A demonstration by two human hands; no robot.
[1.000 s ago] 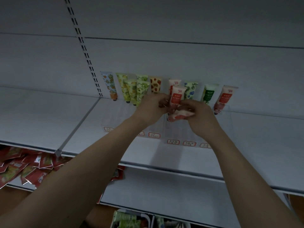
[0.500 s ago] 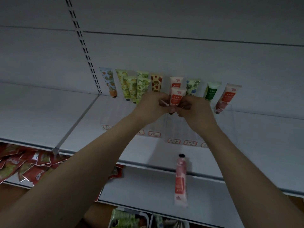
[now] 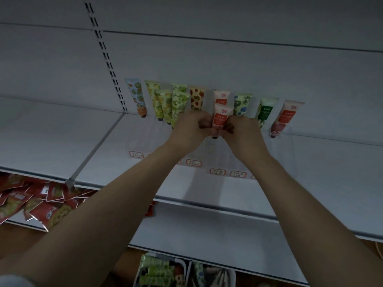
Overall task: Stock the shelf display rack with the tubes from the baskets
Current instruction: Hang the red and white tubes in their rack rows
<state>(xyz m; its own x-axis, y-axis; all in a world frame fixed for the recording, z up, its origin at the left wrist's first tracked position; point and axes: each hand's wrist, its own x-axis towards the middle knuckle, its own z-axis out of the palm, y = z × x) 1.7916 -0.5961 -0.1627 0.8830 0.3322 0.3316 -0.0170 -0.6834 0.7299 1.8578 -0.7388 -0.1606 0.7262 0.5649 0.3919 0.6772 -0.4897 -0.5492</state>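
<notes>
Two baskets [image 3: 186,272] sit lowest and nearest, tubes inside. Farther up, the left hand [image 3: 191,126] and right hand [image 3: 241,129] both pinch one red tube [image 3: 221,118] over the clear rack [image 3: 290,150]. It seems cap-down; guide it straight into its slot, in front of the matching red tube [image 3: 221,97], and keep it upright.
</notes>
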